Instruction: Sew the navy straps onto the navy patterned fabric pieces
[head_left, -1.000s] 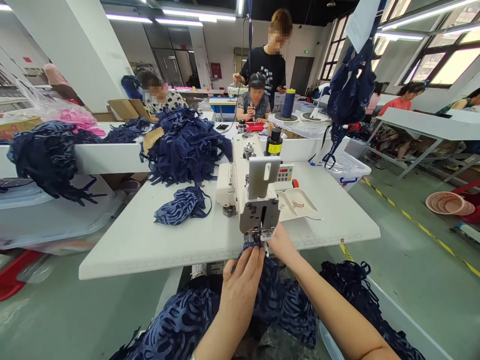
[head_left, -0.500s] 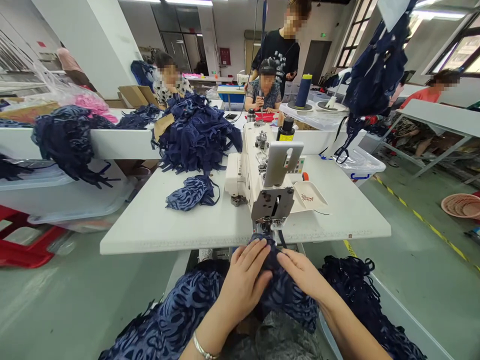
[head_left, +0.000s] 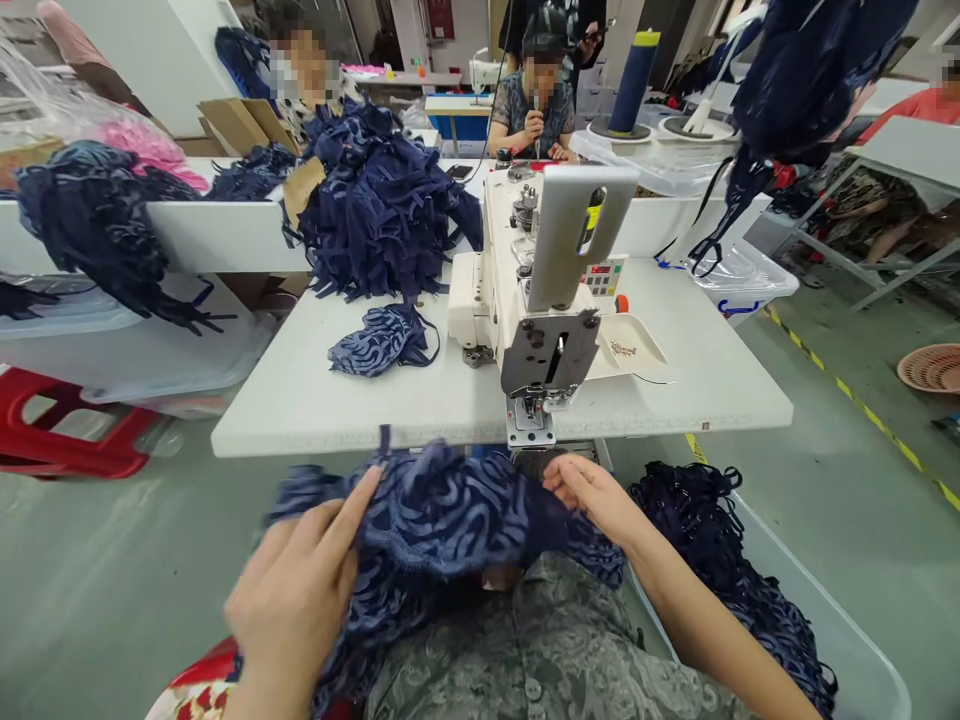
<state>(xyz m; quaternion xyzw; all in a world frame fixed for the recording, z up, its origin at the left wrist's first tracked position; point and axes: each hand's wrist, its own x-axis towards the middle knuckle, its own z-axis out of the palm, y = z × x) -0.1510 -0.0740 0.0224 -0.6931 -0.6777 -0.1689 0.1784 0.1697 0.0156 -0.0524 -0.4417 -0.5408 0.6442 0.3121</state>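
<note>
A navy bra (head_left: pixel 450 510) with a light-blue swirl pattern is stretched out above my lap, just before the table edge. My left hand (head_left: pixel 300 575) grips its left part near a short upright strap end, thumb and index finger pinched. At its right end, my right hand (head_left: pixel 592 495) has curled fingers on the dark fabric. Behind it stands a white sewing machine (head_left: pixel 491 310); its needle plate (head_left: pixel 531 425) shows bare, apart from the fabric. Another patterned piece (head_left: pixel 382 338) with a strap loop lies on the white table (head_left: pixel 300 410) left of the machine.
A tall navy pile (head_left: pixel 382 210) sits at the table's back left. A cream tray (head_left: pixel 637 345) with small parts is right of the machine. A plastic bin (head_left: pixel 862 660) of navy straps stands at lower right. Navy garments (head_left: pixel 810 90) hang upper right. A person (head_left: pixel 536 110) sits opposite.
The bra has come out from under the machine head toward me. My left hand has moved left and down, spreading it, while my right hand stays near the machine. The view has tilted downward.
</note>
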